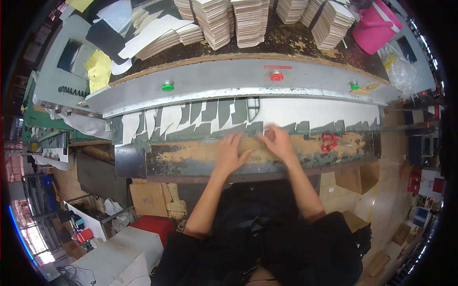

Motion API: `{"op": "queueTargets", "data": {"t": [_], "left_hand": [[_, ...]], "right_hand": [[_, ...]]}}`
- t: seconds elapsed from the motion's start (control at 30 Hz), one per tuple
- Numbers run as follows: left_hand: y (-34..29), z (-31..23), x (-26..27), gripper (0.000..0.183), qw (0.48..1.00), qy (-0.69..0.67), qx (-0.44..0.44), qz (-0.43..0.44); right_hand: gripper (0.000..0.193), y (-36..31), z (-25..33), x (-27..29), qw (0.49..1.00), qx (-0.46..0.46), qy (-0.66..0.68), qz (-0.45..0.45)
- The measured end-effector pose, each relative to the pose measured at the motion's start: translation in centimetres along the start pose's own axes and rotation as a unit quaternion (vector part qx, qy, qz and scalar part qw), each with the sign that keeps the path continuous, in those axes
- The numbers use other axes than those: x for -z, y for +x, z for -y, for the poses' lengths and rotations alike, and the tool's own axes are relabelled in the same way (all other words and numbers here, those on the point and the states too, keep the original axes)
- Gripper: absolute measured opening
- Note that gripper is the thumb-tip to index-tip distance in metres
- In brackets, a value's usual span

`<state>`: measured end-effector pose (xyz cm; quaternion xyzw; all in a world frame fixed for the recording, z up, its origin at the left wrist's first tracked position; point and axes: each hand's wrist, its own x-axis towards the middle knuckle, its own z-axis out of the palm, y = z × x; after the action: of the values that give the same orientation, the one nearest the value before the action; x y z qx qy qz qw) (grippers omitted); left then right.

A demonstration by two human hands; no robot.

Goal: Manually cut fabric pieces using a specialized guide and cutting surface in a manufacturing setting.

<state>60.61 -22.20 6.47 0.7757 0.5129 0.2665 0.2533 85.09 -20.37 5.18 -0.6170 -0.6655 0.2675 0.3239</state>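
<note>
White sheet material (305,114) lies across the worn table (191,155) of a cutting press, under the long grey press beam (229,78); its near edge is jagged with cut-out notches, and the left part is cut into narrow strips. A dark cutting die (253,107) with a grid frame sits on the sheet near the middle.

Left hand (230,155) rests flat on the near part of the table, fingers spread apart and gripping nothing. Right hand (277,142) lies just to its right, at the near edge of the sheet, fingers curled; whether it pinches the sheet cannot be told.

Red-handled scissors (328,141), one pair, lie on the table well to the right of the hands.

On the beam are three round buttons: a green one (168,86) on the left, a red one (276,76) at the middle with a small red rectangular label (277,67) just beyond it, and a smaller green one (354,86) on the right beside a yellow triangular warning sign (368,88).

Beyond the beam, about six stacks of pale cut pieces (238,19) stand in a row, with a pink container (374,28) at far right and a clear plastic bag (400,66) near it. Brown cardboard boxes (152,198) sit on the floor at near left.
</note>
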Motion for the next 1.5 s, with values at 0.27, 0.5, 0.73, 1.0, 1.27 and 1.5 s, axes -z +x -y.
{"op": "queueTargets", "data": {"t": [0.27, 0.5, 0.73, 1.0, 1.27, 1.5], "left_hand": [[-1.5, 3.9, -5.6, 0.107, 0.992, 0.067, -0.054, 0.093], [-3.5, 5.2, -6.6, 0.103, 0.992, 0.046, -0.019, 0.114], [-4.0, 5.3, -7.7, 0.099, 0.995, 0.035, -0.031, 0.092], [-1.5, 3.4, -9.4, 0.098, 0.993, -0.073, -0.06, 0.076], [-0.8, 3.6, -10.6, 0.101, 0.995, -0.042, -0.058, 0.072], [-0.3, 3.7, -10.6, 0.098, 0.994, -0.036, -0.062, 0.081]], "right_hand": [[0.076, 6.9, -1.5, -5.5, 0.999, -0.042, -0.027, -0.008], [0.049, 3.6, -3.4, 0.5, 0.99, -0.111, 0.08, 0.032], [0.026, 3.9, -4.4, 2.2, 0.91, 0.207, -0.297, 0.204], [0.04, -2.6, -8.0, -5.0, 0.993, 0.037, -0.114, 0.011], [0.046, -1.4, -8.6, -6.9, 0.995, 0.027, -0.065, -0.07], [0.048, -1.0, -9.0, -6.7, 0.993, 0.041, -0.081, -0.074]]}}
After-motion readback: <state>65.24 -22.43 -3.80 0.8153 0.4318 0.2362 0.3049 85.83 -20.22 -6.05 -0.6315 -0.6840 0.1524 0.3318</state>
